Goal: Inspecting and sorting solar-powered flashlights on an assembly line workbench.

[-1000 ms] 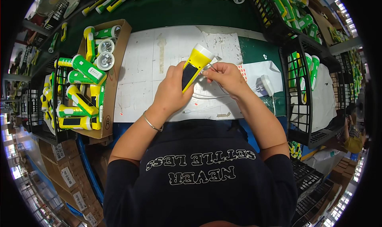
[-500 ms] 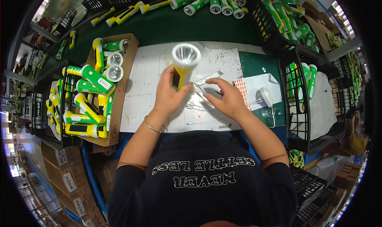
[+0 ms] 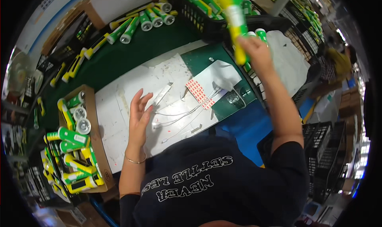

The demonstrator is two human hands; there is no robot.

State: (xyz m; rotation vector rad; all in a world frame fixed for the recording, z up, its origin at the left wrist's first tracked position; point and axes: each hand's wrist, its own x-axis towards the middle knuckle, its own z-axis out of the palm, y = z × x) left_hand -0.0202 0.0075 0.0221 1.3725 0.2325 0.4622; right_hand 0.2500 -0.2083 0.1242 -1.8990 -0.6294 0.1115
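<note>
My right hand (image 3: 258, 54) is raised at the upper right, its fingers closed around the yellow lower end of a green and yellow flashlight (image 3: 234, 20). The flashlight's wide white head points up and away from me. It hangs over the black crate at the right and is slightly blurred. Over the white work surface (image 3: 115, 103), my left hand (image 3: 139, 115) is open with its fingers apart. Beside its fingertips lies a narrow pale strip or blade-like tool (image 3: 163, 93). White charging cables (image 3: 179, 117) spread out to the right of that hand.
A sheet of red stickers (image 3: 199, 92) and a white charger (image 3: 223, 82) lie on the table. At the left stands a cardboard box (image 3: 95, 135) full of flashlights. More flashlights (image 3: 145, 22) line the far edge. A black crate (image 3: 296, 89) with white sheeting borders the right.
The flashlight has passed from my left hand to my right, which has swung up and right with it. My left hand has let go and opened. The view has turned rightward.
</note>
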